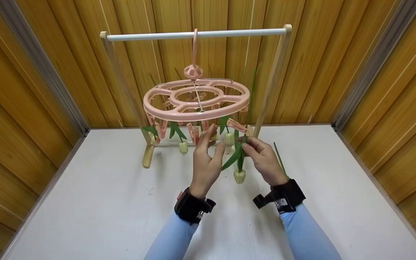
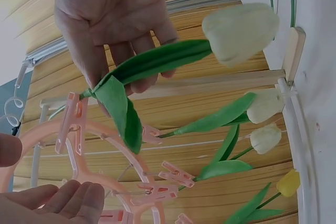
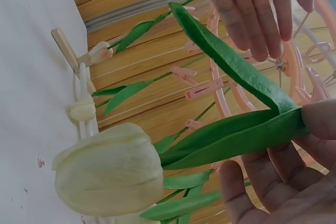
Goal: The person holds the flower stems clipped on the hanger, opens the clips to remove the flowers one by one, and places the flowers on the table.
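My right hand pinches the green stem of a white artificial tulip between thumb and fingers. The flower hangs head down, its leaves just below the fingertips. Right above that grip, a tilted pink clothespin of the hanging dryer overlaps the stem's end in the left wrist view. My left hand is raised at the dryer's front side, left of the tulip, with fingers extended and nothing in them. In the right wrist view its straight fingers point toward the pink ring.
The dryer hangs by its hook from a white rod on a wooden stand. Several other tulips, including a white one and a yellow one, hang from its clips. A green stem lies beyond my right wrist. Wood-patterned walls enclose the white table.
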The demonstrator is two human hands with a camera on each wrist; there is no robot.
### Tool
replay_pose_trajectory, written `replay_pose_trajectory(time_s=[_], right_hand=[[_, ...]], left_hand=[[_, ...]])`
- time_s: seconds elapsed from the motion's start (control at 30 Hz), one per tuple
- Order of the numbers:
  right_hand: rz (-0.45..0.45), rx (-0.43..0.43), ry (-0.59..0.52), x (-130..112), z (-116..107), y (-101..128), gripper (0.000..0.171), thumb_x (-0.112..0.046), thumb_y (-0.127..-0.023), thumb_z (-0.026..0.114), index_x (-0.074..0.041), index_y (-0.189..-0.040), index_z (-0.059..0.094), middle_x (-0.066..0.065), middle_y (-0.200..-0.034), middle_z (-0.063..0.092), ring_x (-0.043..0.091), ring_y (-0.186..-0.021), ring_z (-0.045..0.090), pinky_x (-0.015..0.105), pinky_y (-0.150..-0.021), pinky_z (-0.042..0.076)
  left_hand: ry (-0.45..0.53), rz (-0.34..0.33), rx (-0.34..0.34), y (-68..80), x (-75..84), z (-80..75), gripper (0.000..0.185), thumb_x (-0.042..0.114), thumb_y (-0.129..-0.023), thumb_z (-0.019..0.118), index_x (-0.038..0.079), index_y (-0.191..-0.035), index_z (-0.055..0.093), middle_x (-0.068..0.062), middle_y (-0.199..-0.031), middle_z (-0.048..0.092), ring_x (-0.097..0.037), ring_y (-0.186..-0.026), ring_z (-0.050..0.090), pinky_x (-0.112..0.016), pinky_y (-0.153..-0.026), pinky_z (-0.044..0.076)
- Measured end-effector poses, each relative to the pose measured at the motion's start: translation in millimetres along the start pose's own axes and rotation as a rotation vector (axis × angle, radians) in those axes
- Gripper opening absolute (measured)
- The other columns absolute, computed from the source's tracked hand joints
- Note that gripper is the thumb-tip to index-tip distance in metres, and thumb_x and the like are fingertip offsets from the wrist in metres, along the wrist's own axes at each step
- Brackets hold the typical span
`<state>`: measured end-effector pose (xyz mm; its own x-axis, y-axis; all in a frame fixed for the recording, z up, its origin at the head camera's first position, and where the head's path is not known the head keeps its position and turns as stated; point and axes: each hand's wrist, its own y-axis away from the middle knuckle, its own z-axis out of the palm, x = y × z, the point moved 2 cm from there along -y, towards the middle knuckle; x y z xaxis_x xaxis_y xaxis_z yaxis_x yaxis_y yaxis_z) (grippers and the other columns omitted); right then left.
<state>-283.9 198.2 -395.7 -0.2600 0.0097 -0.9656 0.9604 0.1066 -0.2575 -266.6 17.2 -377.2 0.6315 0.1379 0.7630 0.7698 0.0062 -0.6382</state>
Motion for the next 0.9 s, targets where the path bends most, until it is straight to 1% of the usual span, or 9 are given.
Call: replay_pose_trajectory(time_s=[0.1,0.2,0.37,0.43,0.57,0.67,0.8,0.9], right_hand=[[-0.012,-0.016,-0.002,-1.6,1.4,4.1,0.03,-0.002,-0.107,0.049,0.01,-0.131,0.061,0.024,-0.124,0.066,0.016,-0.101,0.068,0.029,-0.09,0.054],[-0.021,-0.034,-0.004,-2.6,3.4,8.1,0.031,-0.002,-0.107,0.049,0.01,-0.133,0.061,0.027,-0.128,0.064,0.016,-0.106,0.067,0.028,-0.092,0.054],[-0.036,-0.067,-0.002,-4.2,8.0,14.4,0.033,-0.002,-0.107,0.048,0.011,-0.135,0.058,0.023,-0.129,0.063,0.02,-0.113,0.066,0.028,-0.094,0.054],[-0.038,-0.078,0.004,-4.6,9.8,16.7,0.033,-0.003,-0.107,0.049,0.012,-0.136,0.058,0.021,-0.128,0.064,0.021,-0.114,0.066,0.028,-0.095,0.054],[-0.049,-0.096,0.033,-6.2,13.1,21.5,0.034,-0.005,-0.107,0.05,0.011,-0.136,0.058,0.021,-0.129,0.063,0.02,-0.115,0.065,0.027,-0.097,0.053],[-0.063,-0.105,0.06,-8.0,15.3,24.3,0.034,-0.006,-0.108,0.05,0.011,-0.136,0.058,0.022,-0.132,0.062,0.02,-0.118,0.063,0.026,-0.098,0.052],[-0.086,-0.117,0.078,-9.6,18.0,26.5,0.035,-0.007,-0.108,0.051,0.01,-0.137,0.058,0.022,-0.135,0.061,0.025,-0.124,0.06,0.026,-0.099,0.052],[-0.107,-0.119,0.084,-9.4,19.9,28.2,0.035,-0.006,-0.107,0.052,0.01,-0.137,0.058,0.022,-0.135,0.062,0.023,-0.125,0.061,0.027,-0.099,0.052]], left_hand=[[0.02,0.0,0.003,-0.6,0.1,-2.9,0.049,0.008,-0.104,0.058,-0.009,-0.149,0.046,-0.025,-0.146,0.055,-0.038,-0.134,0.054,-0.054,-0.104,0.048],[0.038,-0.012,0.003,-1.0,1.5,-5.2,0.049,0.008,-0.104,0.059,-0.008,-0.148,0.048,-0.024,-0.144,0.056,-0.037,-0.134,0.054,-0.053,-0.104,0.049],[0.062,-0.026,-0.012,-1.4,1.1,-8.2,0.048,0.009,-0.104,0.058,-0.007,-0.149,0.048,-0.023,-0.146,0.055,-0.034,-0.135,0.054,-0.049,-0.105,0.049],[0.072,-0.031,-0.024,-1.1,-0.7,-9.2,0.047,0.008,-0.105,0.057,-0.006,-0.149,0.048,-0.023,-0.147,0.054,-0.035,-0.134,0.053,-0.048,-0.105,0.049],[0.096,-0.045,-0.052,0.0,-2.4,-11.9,0.047,0.007,-0.105,0.057,-0.005,-0.15,0.047,-0.022,-0.15,0.051,-0.039,-0.136,0.051,-0.048,-0.107,0.047],[0.115,-0.041,-0.08,0.1,-1.4,-14.0,0.048,0.007,-0.105,0.056,-0.003,-0.151,0.046,-0.022,-0.153,0.049,-0.04,-0.137,0.049,-0.047,-0.108,0.047],[0.141,-0.017,-0.119,-2.0,-1.2,-14.5,0.049,0.007,-0.106,0.056,-0.002,-0.152,0.046,-0.021,-0.154,0.047,-0.035,-0.139,0.048,-0.046,-0.109,0.046],[0.171,-0.014,-0.151,-4.4,-2.8,-13.8,0.05,0.007,-0.106,0.055,-0.001,-0.153,0.045,-0.019,-0.156,0.047,-0.032,-0.14,0.048,-0.047,-0.11,0.046]])
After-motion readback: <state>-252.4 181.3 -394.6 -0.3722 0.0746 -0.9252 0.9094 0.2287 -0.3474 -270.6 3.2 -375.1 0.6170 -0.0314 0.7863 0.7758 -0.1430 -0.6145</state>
